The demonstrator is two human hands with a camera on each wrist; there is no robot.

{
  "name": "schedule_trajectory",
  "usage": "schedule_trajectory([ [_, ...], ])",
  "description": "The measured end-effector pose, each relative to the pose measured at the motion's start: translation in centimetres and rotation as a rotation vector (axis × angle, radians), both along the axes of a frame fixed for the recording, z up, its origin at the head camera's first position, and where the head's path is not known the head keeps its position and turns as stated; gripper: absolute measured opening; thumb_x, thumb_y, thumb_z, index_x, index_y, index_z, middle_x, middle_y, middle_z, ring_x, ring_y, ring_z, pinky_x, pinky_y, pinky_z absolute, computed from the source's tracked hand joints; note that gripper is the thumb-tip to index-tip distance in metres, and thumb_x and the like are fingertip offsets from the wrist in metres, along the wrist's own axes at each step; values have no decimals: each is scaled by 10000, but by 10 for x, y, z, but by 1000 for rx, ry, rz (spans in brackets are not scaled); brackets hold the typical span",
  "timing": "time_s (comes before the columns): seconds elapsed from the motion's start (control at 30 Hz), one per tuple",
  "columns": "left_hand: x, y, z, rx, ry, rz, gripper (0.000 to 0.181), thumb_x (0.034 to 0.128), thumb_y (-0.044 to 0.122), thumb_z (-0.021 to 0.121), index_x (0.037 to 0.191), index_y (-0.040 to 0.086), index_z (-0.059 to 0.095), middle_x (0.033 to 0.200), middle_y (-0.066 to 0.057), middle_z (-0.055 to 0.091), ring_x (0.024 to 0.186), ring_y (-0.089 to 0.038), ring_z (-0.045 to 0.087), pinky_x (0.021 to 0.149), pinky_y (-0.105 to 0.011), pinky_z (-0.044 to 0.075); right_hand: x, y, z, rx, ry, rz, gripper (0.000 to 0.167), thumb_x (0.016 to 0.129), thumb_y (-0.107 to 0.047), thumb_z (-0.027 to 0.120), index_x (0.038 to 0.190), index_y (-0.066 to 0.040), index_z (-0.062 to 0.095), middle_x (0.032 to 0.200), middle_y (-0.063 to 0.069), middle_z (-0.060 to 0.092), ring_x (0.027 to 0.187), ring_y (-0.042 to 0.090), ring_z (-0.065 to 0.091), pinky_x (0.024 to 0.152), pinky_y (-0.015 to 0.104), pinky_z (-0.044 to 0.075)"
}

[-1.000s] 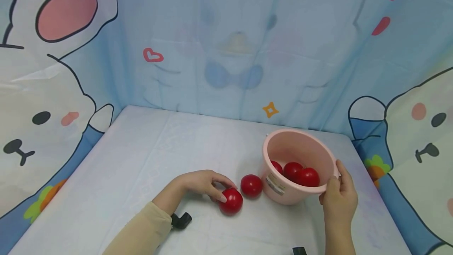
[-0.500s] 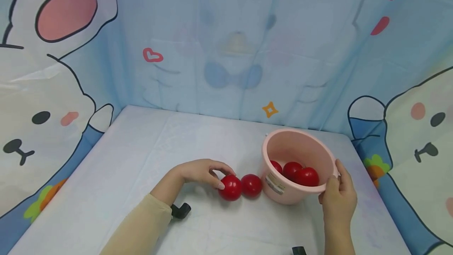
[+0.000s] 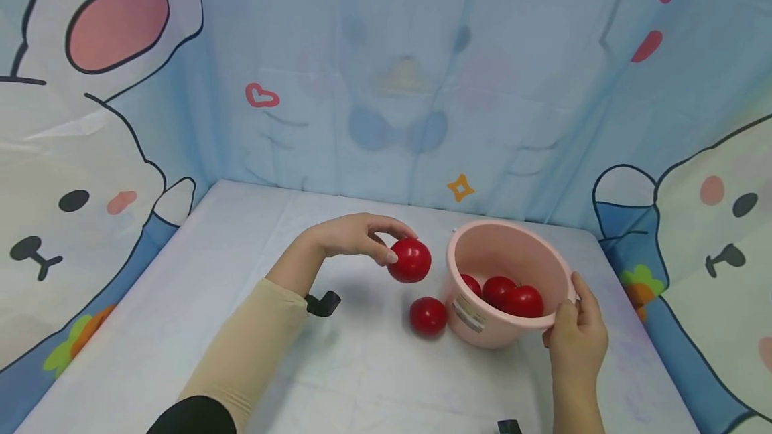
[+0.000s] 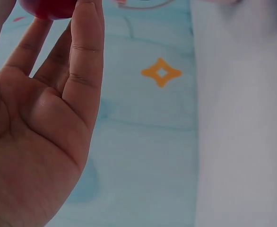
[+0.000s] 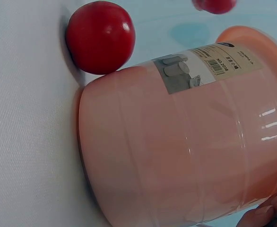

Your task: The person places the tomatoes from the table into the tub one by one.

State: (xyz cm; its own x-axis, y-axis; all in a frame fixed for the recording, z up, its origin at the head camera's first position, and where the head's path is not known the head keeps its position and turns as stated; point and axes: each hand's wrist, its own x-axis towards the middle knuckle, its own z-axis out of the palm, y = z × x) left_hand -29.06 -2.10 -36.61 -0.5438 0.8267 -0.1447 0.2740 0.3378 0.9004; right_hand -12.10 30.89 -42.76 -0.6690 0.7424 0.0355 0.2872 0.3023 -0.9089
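Note:
A round red tomato (image 3: 411,261) hangs in the air left of the pink bucket (image 3: 482,328), pinched between the thumb and fingers of my left hand (image 3: 356,236). In the left wrist view only the underside of that tomato (image 4: 48,7) shows at the top edge. My right hand (image 3: 577,337) grips the bucket's rim on its right side; in the right wrist view just its fingertips (image 5: 271,210) appear at the lower right corner. Several red tomatoes (image 3: 522,301) lie inside the bucket. Another tomato (image 3: 428,317) rests on the table beside the bucket's left wall.
The white-covered table (image 3: 271,220) ends at a blue cartoon-printed curtain (image 3: 313,139) behind and at both sides. A black fitting (image 3: 323,304) sticks out at the left wrist, and another black piece (image 3: 509,426) shows at the bottom edge. A printed label (image 5: 209,66) is on the bucket.
My left hand has lifted the tomato off the table, moving it up, away and slightly right. My right hand, the bucket and the other tomatoes stay in place.

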Motion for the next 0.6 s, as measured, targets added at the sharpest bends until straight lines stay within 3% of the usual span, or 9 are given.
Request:
schedule_trajectory([
  [0.27, -13, 32, 31, 43, -20, -52, 457, 866, 334, 737, 1300, 367, 598, 1310, 73, 583, 1125, -220, 645, 929, -389, 561, 0, -1, 2, -16, -8, -7, 480, 1022, -358, 396, 1464, -532, 330, 1130, 18, 596, 523, 227, 489, 496, 196, 462],
  [0.6, -15, 76, 52, 3, -21, -110, 427, 885, 330, 726, 1294, 356, 606, 1346, 77, 544, 1118, -160, 650, 917, -335, 570, 0, -1, 1, 1, 2, -5, 485, 1018, -345, 398, 1469, -515, 343, 1070, 21, 597, 521, 228, 499, 497, 195, 470],
])
